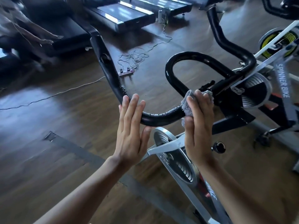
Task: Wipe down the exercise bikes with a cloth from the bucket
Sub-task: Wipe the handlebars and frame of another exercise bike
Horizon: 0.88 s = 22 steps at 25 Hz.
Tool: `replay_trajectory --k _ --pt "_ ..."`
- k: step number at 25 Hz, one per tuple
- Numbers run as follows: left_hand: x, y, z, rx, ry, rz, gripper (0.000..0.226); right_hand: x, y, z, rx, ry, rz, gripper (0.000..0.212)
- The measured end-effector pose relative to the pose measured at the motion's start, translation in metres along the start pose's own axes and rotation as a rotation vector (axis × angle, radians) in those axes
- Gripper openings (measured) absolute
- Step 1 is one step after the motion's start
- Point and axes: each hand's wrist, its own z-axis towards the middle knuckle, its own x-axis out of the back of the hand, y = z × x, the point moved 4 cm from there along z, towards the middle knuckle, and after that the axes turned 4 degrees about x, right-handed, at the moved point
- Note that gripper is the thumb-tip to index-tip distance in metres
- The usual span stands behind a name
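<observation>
While the left hand [131,126] is resting open, fingers straight against the near bend of the handlebar [161,117] with the thumb under it, the right hand [199,120] is gripping the grey cloth [186,105] round the bar towards its stem. Droplets are beading on the bar between the hands, so wiping seems to be only just getting going on this bike. Its frame [212,194] and the second bike [282,81] are likely still waiting. No bucket is showing. "SPINNER BIKE" is running down the second bike's frame, and the near frame is showing "BIKE".
</observation>
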Motion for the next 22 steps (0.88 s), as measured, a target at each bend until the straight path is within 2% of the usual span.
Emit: replay_trajectory --k 3,7,13,17,20,22 --pt "0.006 0.001 -0.002 0.009 -0.084 0.003 0.05 0.011 0.003 0.009 -0.178 -0.013 0.055 0.045" --pt "0.04 -0.002 0.011 0.083 -0.194 -0.03 0.053 0.025 -0.027 0.022 -0.246 -0.008 -0.002 0.038" --pt "0.114 -0.055 0.074 0.529 -0.043 -0.133 0.04 0.02 -0.12 0.079 -0.277 -0.14 -0.024 0.038" --pt "0.121 -0.079 0.117 0.841 -0.095 -0.321 0.036 -0.03 -0.158 0.124 -0.273 -0.204 0.054 0.04" --pt "0.112 -0.095 0.139 0.951 -0.133 -0.448 0.031 -0.075 -0.161 0.155 -0.217 -0.224 0.051 0.039" --pt "0.101 -0.105 0.146 1.057 -0.167 -0.62 0.028 -0.102 -0.147 0.168 -0.17 -0.243 0.043 0.039"
